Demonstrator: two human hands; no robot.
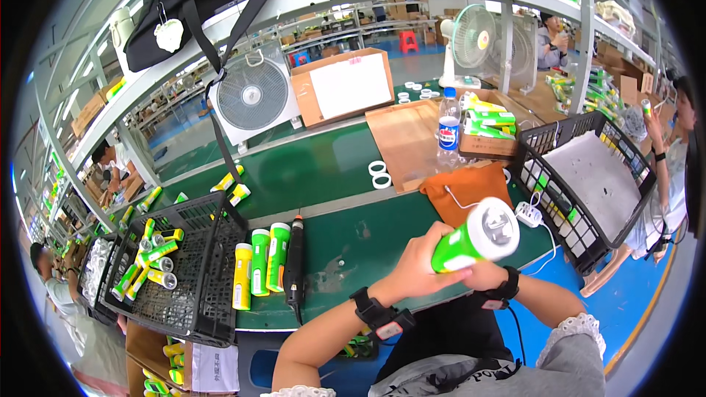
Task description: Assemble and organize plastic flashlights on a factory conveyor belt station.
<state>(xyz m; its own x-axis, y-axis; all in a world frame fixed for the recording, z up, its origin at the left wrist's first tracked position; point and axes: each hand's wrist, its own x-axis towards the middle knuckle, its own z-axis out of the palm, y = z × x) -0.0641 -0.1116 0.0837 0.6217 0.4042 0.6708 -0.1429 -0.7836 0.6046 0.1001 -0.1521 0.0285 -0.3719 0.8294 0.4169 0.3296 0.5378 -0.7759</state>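
A green flashlight (471, 239) with a white head and clear lens is tilted up over the front edge of the table. My left hand (415, 268) is closed around its body, thumb along the lower side. Close against the flashlight's underside is my right hand (487, 276), closed on it, with most of its fingers hidden behind the body. To the left, a black electric screwdriver (295, 268) lies beside a yellow flashlight (243, 276) and two green ones, a middle one (260, 261) and a right one (278, 257).
A black crate (213, 279) with several flashlights stands at left; another crate (540, 165), holding a grey sheet, stands at right. Behind my hands are an orange cloth (463, 187), a white power strip (528, 213), a bottle (448, 132) and white rings (380, 179). A person (665, 169) works at right.
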